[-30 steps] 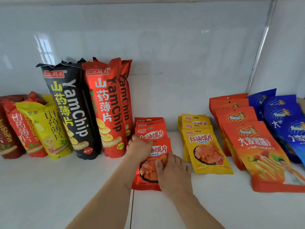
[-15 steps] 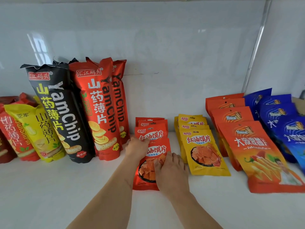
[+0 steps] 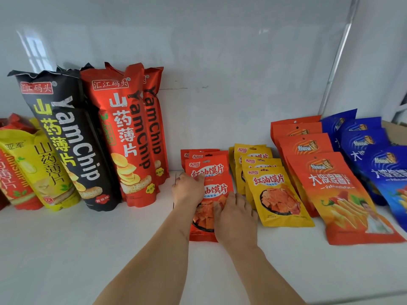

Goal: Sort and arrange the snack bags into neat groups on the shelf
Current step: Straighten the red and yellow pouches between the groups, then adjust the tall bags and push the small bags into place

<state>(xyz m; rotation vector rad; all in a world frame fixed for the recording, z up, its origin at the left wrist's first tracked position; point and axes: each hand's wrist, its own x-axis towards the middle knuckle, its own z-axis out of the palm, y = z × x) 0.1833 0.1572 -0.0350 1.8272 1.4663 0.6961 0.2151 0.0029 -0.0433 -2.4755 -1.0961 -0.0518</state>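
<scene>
A row of small red snack bags (image 3: 207,168) leans in an overlapping stack at the shelf's middle, and the front red bag (image 3: 217,192) lies lowest. My left hand (image 3: 187,191) covers the left edge of the front bags, its fingers curled over them. My right hand (image 3: 235,216) lies flat on the lower right part of the front red bag with its fingers spread. Just to the right sits a matching stack of small yellow bags (image 3: 275,194).
Tall black (image 3: 66,137) and red YamChip bags (image 3: 127,133) lean on the back wall at left, with yellow (image 3: 41,168) and red bags beside them. Large orange bags (image 3: 334,190) and blue bags (image 3: 374,155) fill the right. White shelf surface (image 3: 88,249) spreads in front.
The view has shifted a little, so the bags sit further left in the frame. Both hands stay on the small red bags in nearly the same places.
</scene>
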